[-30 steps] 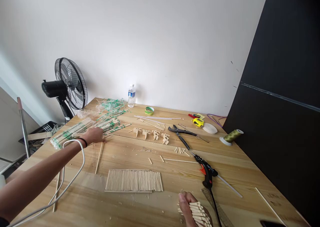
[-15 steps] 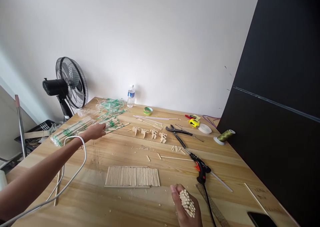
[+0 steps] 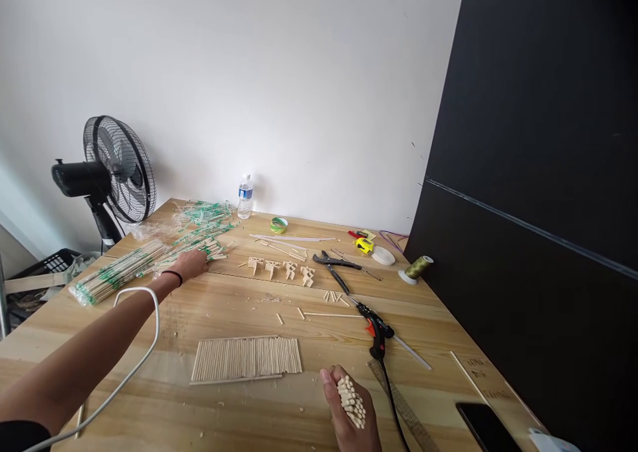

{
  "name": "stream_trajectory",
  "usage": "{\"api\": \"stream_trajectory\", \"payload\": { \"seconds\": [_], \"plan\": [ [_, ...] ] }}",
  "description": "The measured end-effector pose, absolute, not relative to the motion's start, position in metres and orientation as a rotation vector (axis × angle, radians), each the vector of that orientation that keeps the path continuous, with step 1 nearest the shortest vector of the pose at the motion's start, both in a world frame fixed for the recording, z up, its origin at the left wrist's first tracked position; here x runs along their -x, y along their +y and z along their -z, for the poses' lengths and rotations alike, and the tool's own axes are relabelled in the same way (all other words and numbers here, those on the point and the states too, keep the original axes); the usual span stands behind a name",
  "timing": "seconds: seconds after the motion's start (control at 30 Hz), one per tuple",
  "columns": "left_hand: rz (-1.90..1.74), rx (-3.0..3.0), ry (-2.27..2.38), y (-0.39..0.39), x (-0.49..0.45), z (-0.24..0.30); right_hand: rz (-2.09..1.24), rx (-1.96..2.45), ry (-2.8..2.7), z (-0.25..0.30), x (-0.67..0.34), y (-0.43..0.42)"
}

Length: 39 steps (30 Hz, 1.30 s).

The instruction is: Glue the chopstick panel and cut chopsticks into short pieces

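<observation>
My left hand (image 3: 191, 264) reaches out to the loose wrapped chopsticks (image 3: 215, 247), which have green print on clear sleeves. Its fingers curl down over the near edge of that pile, and their tips are hidden. A thick bundle of bare wooden sticks (image 3: 351, 402), cut ends upward, is wrapped in my right hand (image 3: 335, 399). Between the hands lies a flat panel of sticks (image 3: 246, 359), set side by side with strips along its long edges. Several small stick assemblies (image 3: 290, 270) stand in a row beyond it.
A hot glue gun (image 3: 376, 332) lies right of the panel, its cord running toward me. Behind it are pliers (image 3: 333, 269), a thread spool (image 3: 419, 267) and yellow tape measure (image 3: 364, 245). A white cable (image 3: 157, 326) crosses my left forearm. A phone (image 3: 486, 425) lies near right.
The camera view has turned right, so the table and its objects sit further left. My left hand has shifted slightly right along the wrapped chopsticks. My right hand still holds the stick bundle.
</observation>
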<state>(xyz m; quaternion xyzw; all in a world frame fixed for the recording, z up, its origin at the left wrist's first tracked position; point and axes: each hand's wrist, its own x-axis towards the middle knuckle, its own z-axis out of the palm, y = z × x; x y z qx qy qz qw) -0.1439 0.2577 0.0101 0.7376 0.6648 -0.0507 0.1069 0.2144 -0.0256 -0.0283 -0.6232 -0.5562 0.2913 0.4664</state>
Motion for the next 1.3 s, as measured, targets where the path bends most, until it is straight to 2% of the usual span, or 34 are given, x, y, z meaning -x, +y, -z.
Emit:
{"api": "stream_trajectory", "payload": {
  "seconds": [0.23, 0.43, 0.5, 0.7, 0.87, 1.03, 1.2, 1.3],
  "plan": [
    [-0.153, -2.221, 1.738, 0.236, 0.125, -0.059, -0.712, 1.495, -1.296, 0.027, -0.22, -0.022],
    [-0.591, -2.207, 1.244, 0.139, 0.064, -0.094, -0.926, 1.442, -1.22, 0.006, -0.213, -0.02],
    [-0.816, -1.924, 1.005, 0.096, 0.036, -0.088, -0.995, 1.353, -1.267, -0.008, -0.2, -0.021],
    [-0.879, -1.43, 0.848, 0.022, -0.019, -0.045, -1.132, 1.252, -1.374, -0.041, -0.17, -0.021],
    [-0.853, -1.282, 0.791, 0.018, -0.022, -0.024, -1.162, 1.328, -1.429, -0.037, -0.17, -0.021],
    [-0.864, -1.179, 0.744, 0.023, -0.024, -0.025, -1.172, 1.318, -1.465, -0.032, -0.17, -0.02],
    [-1.019, -1.039, 0.973, 0.026, -0.029, -0.023, -0.872, 1.459, -1.341, -0.028, -0.167, -0.031],
    [-1.151, -0.843, 1.092, 0.027, -0.032, -0.019, -0.861, 1.476, -1.499, -0.024, -0.16, -0.041]
  ]
}}
